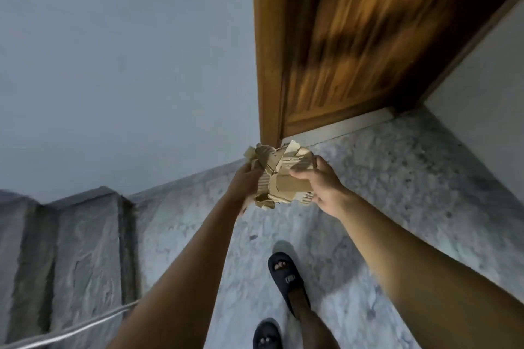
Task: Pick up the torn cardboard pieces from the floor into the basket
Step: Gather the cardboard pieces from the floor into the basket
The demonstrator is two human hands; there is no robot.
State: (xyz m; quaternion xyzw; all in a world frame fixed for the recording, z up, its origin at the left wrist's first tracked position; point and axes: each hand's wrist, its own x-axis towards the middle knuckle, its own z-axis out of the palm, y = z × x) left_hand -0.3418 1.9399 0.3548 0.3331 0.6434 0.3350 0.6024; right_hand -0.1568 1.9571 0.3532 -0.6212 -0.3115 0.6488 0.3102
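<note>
Marble floor (397,178) | cardboard pieces (280,176) clasped between left hand (243,181) and right hand (323,190)

I can read no text here. Dark printed marks on lower right corner of cardboard pieces (286,183), just by right hand (326,190); too small and blurred, I cannot make out letters or numbers.

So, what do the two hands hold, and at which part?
Both hands hold one bundle of torn cardboard pieces: the left hand grips its left side, the right hand its right side, thumb on top.
</note>
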